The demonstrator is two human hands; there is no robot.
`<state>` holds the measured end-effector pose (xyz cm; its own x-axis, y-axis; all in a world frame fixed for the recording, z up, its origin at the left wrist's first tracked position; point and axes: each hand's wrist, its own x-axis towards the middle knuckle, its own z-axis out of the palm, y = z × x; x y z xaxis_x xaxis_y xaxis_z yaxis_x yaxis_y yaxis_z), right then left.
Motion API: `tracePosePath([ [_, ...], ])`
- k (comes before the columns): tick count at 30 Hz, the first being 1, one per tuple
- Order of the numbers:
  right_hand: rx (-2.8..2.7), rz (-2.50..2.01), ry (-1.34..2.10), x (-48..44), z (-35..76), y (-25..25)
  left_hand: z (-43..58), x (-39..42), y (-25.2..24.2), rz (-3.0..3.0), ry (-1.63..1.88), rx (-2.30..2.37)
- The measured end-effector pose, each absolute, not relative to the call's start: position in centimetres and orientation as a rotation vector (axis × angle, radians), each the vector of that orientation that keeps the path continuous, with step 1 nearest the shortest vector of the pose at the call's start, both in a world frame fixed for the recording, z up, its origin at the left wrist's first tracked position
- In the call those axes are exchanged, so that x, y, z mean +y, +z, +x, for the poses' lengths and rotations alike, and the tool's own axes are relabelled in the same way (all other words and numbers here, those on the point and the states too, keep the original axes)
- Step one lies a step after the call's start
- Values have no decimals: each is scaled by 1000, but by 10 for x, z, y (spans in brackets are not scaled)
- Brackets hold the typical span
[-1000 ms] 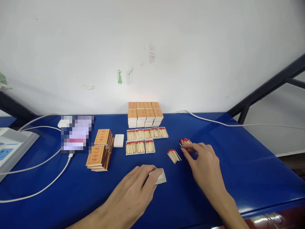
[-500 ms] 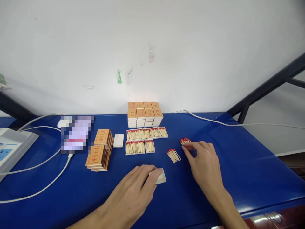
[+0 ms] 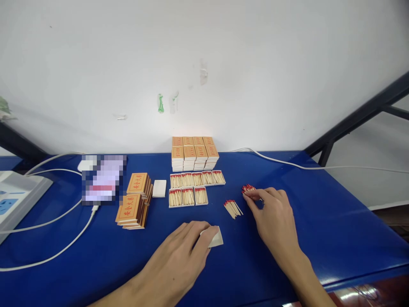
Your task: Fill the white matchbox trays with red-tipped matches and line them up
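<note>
My left hand point(image 3: 187, 251) is closed on a white matchbox tray point(image 3: 217, 238) low over the blue table; the part of the tray that shows has no matches in it. With thumb and fingertips together, my right hand point(image 3: 273, 213) pinches at a bunch of red-tipped matches point(image 3: 248, 187), partly hidden behind its fingers. Between the two hands lies a small loose pile of matches point(image 3: 233, 209). Beyond them, trays filled with matches point(image 3: 188, 197) sit in two rows, heads pointing away from me.
Stacked orange matchboxes point(image 3: 194, 152) stand against the wall. Orange matchbox sleeves point(image 3: 129, 207) are piled at left, beside a white tray point(image 3: 159, 188). Farther left are a blurred phone point(image 3: 105, 179), a white cable point(image 3: 81, 238) and a power strip point(image 3: 19, 200).
Both hands stay nearly in place. My right hand's fingers have shifted very slightly at the bunch of matches.
</note>
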<state>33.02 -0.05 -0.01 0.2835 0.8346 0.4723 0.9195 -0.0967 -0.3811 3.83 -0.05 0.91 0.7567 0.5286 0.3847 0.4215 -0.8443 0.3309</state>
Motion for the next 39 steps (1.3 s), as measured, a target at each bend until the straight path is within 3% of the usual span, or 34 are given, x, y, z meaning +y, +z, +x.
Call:
tracePosePath([
  [23, -1612, -1969, 42, -17, 311, 5, 37, -1, 7, 2713, 694, 756],
  [39, -1539, -2007, -187, -6, 331, 0, 38, 0, 7, 2735, 699, 752],
])
